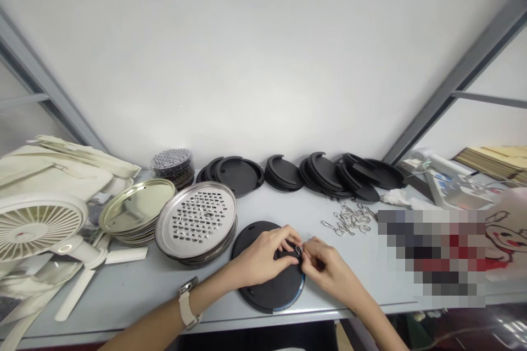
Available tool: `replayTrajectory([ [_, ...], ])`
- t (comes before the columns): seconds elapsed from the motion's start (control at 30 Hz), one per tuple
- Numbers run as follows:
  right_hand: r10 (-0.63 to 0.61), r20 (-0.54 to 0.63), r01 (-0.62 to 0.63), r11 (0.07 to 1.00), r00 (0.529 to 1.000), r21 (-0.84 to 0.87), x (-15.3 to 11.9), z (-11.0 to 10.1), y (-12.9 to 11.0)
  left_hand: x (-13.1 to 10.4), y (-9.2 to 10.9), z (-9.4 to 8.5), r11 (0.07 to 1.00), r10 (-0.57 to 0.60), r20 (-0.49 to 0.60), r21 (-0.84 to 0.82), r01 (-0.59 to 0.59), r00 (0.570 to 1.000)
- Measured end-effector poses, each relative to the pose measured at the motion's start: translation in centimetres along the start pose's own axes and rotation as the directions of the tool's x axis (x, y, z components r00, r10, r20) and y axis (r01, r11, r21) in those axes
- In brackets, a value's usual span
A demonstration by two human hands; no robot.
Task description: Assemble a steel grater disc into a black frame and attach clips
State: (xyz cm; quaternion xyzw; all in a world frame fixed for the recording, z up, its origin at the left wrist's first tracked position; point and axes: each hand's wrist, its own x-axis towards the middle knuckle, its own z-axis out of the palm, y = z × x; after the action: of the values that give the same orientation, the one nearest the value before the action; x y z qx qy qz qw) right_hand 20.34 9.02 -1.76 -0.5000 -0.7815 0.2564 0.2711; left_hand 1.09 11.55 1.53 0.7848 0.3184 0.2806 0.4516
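Observation:
A round black disc (267, 288) lies flat near the front edge of the table, with a thin blue line along its lower right rim. My left hand (267, 255) reaches over it, wearing a light-strapped watch, its thumb and fingers closed round a small metal clip (298, 250) at the disc's right edge. From the right, my right hand (325, 263) meets it there, thumb and fingertips pinched together at the same clip. What exactly its fingertips hold is too small to make out. Several loose metal clips (352, 218) lie in a pile behind my right hand.
A stack of perforated metal discs (197, 219) and a stack of gold-toned plates (140, 205) stand left. Black round trays (284, 173) line the wall. A white fan (37, 227) lies far left. Brown cardboard pieces (494, 162) and a printed bag (506, 236) are right.

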Motion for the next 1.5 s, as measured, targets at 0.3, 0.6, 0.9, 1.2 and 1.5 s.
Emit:
replayTrajectory([
  [0.3,-0.020,0.027,0.020,1.000,0.999,-0.003,-0.06,-0.21,-0.18,-0.09,-0.20,0.05,1.000,-0.010,-0.007,0.016,0.010,1.000],
  [0.6,-0.025,0.028,0.026,0.999,0.999,-0.031,-0.13,-0.13,-0.09,0.03,-0.08,0.03,1.000,-0.016,-0.011,0.001,0.016,1.000],
  [0.9,-0.029,0.001,0.029,0.999,1.000,-0.026,-0.18,-0.25,-0.56,0.09,-0.07,0.03,0.999,-0.041,-0.022,-0.008,0.040,0.999],
  [1.2,-0.015,0.015,0.016,0.999,1.000,-0.032,-0.18,-0.29,-0.51,0.03,0.04,-0.09,0.999,-0.034,-0.010,-0.029,0.033,0.999],
  [1.5,-0.016,-0.011,0.016,1.000,1.000,-0.008,-0.22,-0.24,-0.48,0.10,-0.04,0.00,0.998,-0.060,-0.017,-0.036,0.059,0.998],
])
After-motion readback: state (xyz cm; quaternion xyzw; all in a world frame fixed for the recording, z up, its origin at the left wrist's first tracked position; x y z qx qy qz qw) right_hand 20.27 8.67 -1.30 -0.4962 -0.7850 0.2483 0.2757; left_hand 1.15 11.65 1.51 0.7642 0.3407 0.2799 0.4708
